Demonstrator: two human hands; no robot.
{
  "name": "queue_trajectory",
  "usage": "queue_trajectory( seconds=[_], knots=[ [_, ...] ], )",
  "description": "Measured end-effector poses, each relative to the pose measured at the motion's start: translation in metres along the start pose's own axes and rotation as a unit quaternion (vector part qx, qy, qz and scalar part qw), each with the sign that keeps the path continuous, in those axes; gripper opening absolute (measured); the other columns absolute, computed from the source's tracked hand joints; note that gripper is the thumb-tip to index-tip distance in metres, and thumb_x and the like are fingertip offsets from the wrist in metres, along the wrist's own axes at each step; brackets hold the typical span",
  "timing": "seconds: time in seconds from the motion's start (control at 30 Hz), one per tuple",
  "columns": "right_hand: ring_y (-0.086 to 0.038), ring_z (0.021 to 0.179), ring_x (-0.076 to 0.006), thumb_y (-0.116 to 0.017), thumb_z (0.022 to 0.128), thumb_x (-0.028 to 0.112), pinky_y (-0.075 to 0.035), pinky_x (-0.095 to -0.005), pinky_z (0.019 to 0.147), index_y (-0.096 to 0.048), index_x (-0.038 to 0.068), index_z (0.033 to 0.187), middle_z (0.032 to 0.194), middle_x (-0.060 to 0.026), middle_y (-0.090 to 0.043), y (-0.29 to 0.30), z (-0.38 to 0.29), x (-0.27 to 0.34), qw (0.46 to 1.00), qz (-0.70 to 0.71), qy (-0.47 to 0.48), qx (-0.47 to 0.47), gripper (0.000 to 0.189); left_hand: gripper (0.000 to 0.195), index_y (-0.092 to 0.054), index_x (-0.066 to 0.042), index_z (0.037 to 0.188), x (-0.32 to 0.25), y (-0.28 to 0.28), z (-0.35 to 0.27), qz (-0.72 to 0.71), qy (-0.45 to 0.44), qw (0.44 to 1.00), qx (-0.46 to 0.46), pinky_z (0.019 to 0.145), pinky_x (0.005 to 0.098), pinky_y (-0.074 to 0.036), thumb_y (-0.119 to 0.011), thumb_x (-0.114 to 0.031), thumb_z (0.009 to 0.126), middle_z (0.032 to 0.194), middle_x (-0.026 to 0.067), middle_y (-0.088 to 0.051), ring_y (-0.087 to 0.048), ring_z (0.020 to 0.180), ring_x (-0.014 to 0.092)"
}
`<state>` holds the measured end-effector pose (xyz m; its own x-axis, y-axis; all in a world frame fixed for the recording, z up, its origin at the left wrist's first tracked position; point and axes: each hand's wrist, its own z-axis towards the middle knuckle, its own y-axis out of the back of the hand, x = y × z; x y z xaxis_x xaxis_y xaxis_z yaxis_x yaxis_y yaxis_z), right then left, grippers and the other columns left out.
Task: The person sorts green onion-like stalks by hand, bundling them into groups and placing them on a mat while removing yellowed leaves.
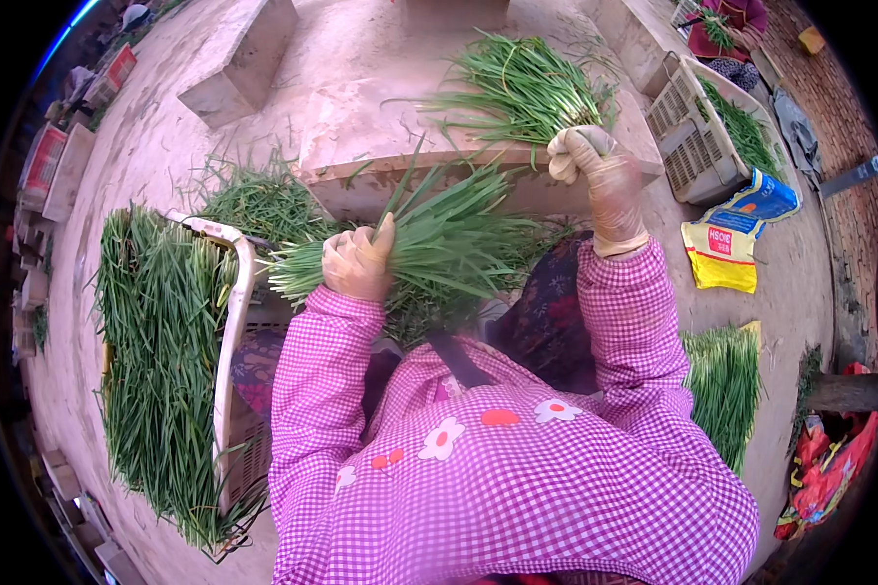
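My left hand (358, 262), in a thin pale glove, is closed around a bunch of long green leaves (453, 234) that look like garlic chives. Their pale stem ends stick out to the left of the fist, and the leaf tips fan out to the right. My right hand (589, 157), also gloved, is curled into a fist at the stem ends of a second bunch (519, 88). That bunch lies over a low stone slab (380, 121), with its leaves towards the left. Whether stems are inside the right fist is hidden.
To my left stands a pale plastic crate (241, 285) heaped with chives (161, 351). Loose leaves (263, 201) litter the floor before me. On the right are bundled chives (724, 387), a printed plastic bag (724, 241) and another crate (691, 135), near a seated person (732, 33).
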<state>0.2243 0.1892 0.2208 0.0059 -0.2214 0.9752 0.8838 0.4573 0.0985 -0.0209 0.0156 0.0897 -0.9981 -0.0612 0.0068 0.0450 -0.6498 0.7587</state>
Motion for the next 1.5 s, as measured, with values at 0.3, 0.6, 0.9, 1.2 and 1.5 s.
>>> queue_trajectory(
  seconds=[0.3,0.6,0.9,1.2,1.5],
  knots=[
    [-0.064,0.077,-0.0269,-0.064,0.083,0.033,-0.049,-0.0379,0.071,-0.068,0.009,0.09,0.08,-0.0083,-0.066,-0.019,-0.003,-0.037,0.795,-0.515,0.258,0.19,0.026,0.052,-0.057,-0.019,0.119,0.001,-0.002,0.0,-0.019,0.014,1.0,0.017,0.07,0.0421,-0.046,-0.063,-0.007,0.069,0.082,0.0029,-0.059,-0.059,0.072,0.025],
    [-0.059,0.075,-0.0085,-0.062,0.09,0.016,-0.048,-0.0229,0.071,-0.068,0.003,0.102,0.085,-0.0017,-0.068,0.002,0.006,-0.019,1.0,-0.028,0.006,0.007,0.018,0.06,-0.053,-0.019,0.123,0.004,-0.001,-0.001,-0.02,0.031,0.998,0.058,0.072,0.0428,-0.046,-0.068,-0.009,0.065,0.085,0.0035,-0.06,-0.06,0.074,0.026],
    [-0.064,0.08,-0.0223,-0.066,0.081,0.04,-0.048,-0.0336,0.076,-0.07,0.012,0.093,0.083,-0.0032,-0.068,-0.027,0.009,-0.032,0.778,-0.513,0.319,0.173,0.031,0.076,-0.049,-0.021,0.133,0.011,-0.012,-0.008,-0.016,0.006,1.0,0.008,0.075,0.0418,-0.044,-0.075,-0.016,0.062,0.085,0.004,-0.057,-0.06,0.077,0.026],
    [-0.062,0.072,-0.0135,-0.056,0.093,0.014,-0.049,-0.0245,0.067,-0.068,0.001,0.097,0.082,-0.0036,-0.066,-0.017,0.011,0.002,0.999,-0.028,0.009,0.04,0.018,0.077,-0.048,-0.022,0.133,0.012,-0.012,-0.011,-0.012,0.02,0.999,0.032,0.074,0.0417,-0.043,-0.075,-0.015,0.061,0.085,0.0036,-0.057,-0.06,0.078,0.026],
    [-0.062,0.071,-0.0231,-0.068,0.082,0.029,-0.048,-0.0325,0.069,-0.07,0.008,0.087,0.077,-0.0083,-0.065,-0.048,0.006,-0.029,0.748,-0.55,0.335,0.16,0.021,0.076,-0.048,-0.022,0.133,0.01,-0.01,-0.008,-0.017,0.007,1.0,0.024,0.075,0.0415,-0.044,-0.074,-0.014,0.062,0.086,0.0035,-0.058,-0.06,0.078,0.026]
  ],
)
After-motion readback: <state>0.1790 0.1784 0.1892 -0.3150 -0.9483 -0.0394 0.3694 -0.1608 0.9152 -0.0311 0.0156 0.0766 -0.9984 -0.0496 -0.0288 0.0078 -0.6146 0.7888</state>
